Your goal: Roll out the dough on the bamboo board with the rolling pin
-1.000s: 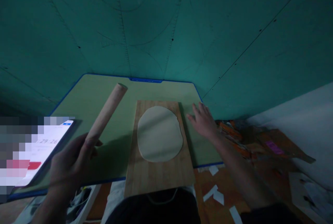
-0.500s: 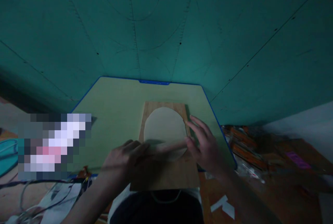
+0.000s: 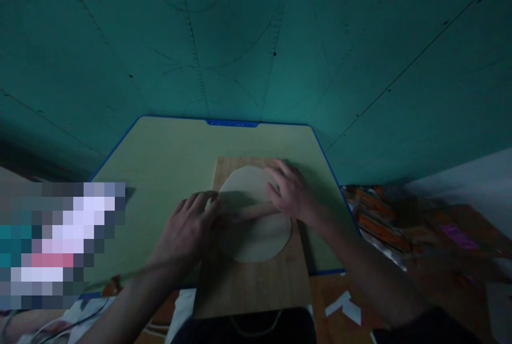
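A round, flat sheet of dough (image 3: 250,181) lies on a wooden board (image 3: 256,288). Across its middle runs a slim wooden rolling pin (image 3: 258,212), slightly blurred. My left hand (image 3: 194,224) is closed over the pin's left end, fingers bent at the board's left edge. At the other end, my right hand (image 3: 292,189) rests its palm on the pin, with the fingers stretched forward over the dough's upper right edge. Both ends of the pin are hidden under my hands.
Beneath the board is a pale green tabletop (image 3: 172,146) with a blue rim, set against a green wall (image 3: 240,29). Cables and papers lie at lower left. Orange packets (image 3: 380,221) are piled at right, and white paper scraps (image 3: 346,306) lie below.
Both hands and the rolling pin have moved forward, away from me, over the dough. My right hand now reaches over the dough's far right edge. The view has shifted slightly.
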Available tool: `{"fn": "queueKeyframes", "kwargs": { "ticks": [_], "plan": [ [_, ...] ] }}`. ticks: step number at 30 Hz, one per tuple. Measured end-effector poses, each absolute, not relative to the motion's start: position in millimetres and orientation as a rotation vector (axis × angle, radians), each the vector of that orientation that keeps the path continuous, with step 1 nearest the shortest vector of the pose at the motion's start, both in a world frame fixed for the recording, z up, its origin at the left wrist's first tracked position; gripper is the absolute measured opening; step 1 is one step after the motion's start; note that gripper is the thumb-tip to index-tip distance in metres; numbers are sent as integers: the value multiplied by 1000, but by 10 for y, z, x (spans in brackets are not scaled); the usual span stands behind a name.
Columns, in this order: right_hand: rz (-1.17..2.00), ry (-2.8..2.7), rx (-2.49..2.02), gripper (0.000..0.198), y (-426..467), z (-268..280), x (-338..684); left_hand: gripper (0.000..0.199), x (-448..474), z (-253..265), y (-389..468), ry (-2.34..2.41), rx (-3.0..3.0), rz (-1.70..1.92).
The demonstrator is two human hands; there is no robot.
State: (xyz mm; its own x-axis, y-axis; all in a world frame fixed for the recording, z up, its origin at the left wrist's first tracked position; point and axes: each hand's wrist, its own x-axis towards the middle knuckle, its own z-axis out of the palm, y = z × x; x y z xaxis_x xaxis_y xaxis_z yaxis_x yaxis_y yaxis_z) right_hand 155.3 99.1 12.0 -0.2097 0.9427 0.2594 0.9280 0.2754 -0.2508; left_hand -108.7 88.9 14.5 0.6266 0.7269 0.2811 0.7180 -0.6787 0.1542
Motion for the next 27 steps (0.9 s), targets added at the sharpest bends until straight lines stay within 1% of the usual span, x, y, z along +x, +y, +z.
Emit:
{"fn": "queueKeyframes", "kwargs": {
  "ticks": [3, 6, 8, 11, 14, 16, 18, 20, 23, 25, 27],
  "plan": [
    [8, -2138, -1739, 31, 1387, 167, 1526, 37, -990, 179, 1167, 1511, 2722, 370],
    [-7, -2109, -1730, 31, 1532, 173, 1521, 47, -942, 164, 1278, 1699, 2669, 350],
    [6, -2120, -1682, 33, 1375, 147, 1534, 54, -960, 123, 1135, 1658, 2724, 387],
    [68, -2207, -1553, 40, 848, 81, 1557, 59, -1030, 65, 662, 1514, 2832, 424],
    [110, -2247, -1512, 41, 418, 17, 1610, 67, -1023, 62, 282, 1528, 2847, 392],
    [79, -2242, -1500, 39, 419, -14, 1664, 73, -942, 78, 292, 1562, 2825, 335],
    [22, -2231, -1494, 38, 664, -21, 1695, 79, -835, 98, 527, 1584, 2782, 266],
    [-48, -2202, -1533, 36, 1026, 11, 1677, 79, -740, 132, 872, 1583, 2729, 189],
    [-112, -2163, -1616, 35, 1419, 95, 1596, 71, -657, 187, 1244, 1584, 2671, 132],
    [-80, -2193, -1601, 38, 1409, 124, 1552, 70, -653, 192, 1227, 1568, 2675, 158],
    [-4, -2245, -1567, 40, 1166, 119, 1534, 66, -693, 162, 991, 1505, 2733, 227]
  ]
}}
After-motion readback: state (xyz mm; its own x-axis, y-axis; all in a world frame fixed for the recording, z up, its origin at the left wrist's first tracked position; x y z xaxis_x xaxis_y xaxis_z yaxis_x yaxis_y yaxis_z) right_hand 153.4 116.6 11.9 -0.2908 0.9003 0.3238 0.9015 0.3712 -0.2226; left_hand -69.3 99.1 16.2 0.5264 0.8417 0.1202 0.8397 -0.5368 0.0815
